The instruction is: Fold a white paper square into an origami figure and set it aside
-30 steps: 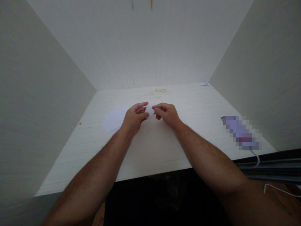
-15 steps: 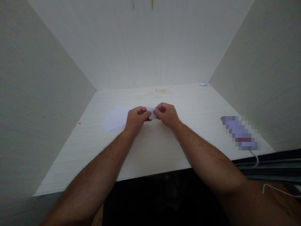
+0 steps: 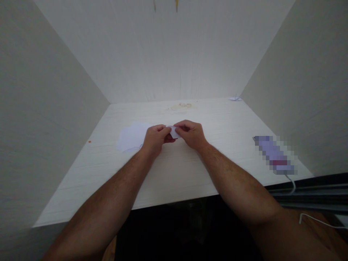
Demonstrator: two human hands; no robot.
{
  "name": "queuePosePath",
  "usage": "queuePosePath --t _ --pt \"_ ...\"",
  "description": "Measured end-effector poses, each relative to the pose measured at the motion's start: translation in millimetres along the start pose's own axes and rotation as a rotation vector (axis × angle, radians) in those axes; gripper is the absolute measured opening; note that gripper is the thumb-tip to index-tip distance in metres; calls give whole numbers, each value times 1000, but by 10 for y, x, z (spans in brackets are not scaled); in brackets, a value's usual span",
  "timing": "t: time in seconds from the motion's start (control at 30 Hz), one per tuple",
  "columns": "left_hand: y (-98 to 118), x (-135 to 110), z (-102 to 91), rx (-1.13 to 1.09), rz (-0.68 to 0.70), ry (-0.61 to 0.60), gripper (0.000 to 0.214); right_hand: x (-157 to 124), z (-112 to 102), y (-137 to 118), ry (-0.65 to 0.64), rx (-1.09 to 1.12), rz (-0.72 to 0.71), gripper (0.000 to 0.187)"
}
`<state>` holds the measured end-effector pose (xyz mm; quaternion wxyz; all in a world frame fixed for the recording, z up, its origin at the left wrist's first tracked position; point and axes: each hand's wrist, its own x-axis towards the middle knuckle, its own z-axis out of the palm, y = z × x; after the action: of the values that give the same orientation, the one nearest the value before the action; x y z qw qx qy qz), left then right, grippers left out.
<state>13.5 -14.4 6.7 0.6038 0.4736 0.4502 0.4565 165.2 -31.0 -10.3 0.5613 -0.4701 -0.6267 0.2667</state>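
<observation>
A small piece of white paper (image 3: 174, 132) is held between my two hands above the middle of the table. My left hand (image 3: 157, 137) pinches its left side, thumb on top and the other fingers curled beneath. From the right, my right hand (image 3: 191, 132) grips the paper between thumb and forefinger. The thumbs are close together, and the fingers cover much of the paper, so its folds cannot be made out. Just left of my left hand, several white sheets of paper (image 3: 130, 137) lie loosely overlapped on the table.
The white table (image 3: 179, 174) has walls on three sides. A blurred-out flat device (image 3: 273, 154) with a white cable (image 3: 292, 184) lies near the right edge. A folded bit of paper (image 3: 235, 98) rests in the far right corner. A small orange speck (image 3: 89, 141) is at left.
My right thumb and fingers have shifted slightly left over the small paper, closer to the left thumb. The paper now looks a little more tilted. The whole view has moved slightly.
</observation>
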Motion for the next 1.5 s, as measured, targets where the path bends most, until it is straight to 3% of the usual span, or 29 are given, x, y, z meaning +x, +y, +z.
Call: queuePosePath --t 0.6,0.77,1.2,1.5 --pt "11 15 -27 -95 -48 -59 15 10 -32 19 -10 -1 -91 11" --pt "-5 37 -50 -125 -56 -120 26 12 -31 36 -3 -43 -76 11" --pt "10 20 -48 -112 -61 -101 21 17 -41 36 -26 -76 -70 14" --pt "-43 50 -55 -87 -18 -69 22 6 -27 33 -28 -81 -152 14"
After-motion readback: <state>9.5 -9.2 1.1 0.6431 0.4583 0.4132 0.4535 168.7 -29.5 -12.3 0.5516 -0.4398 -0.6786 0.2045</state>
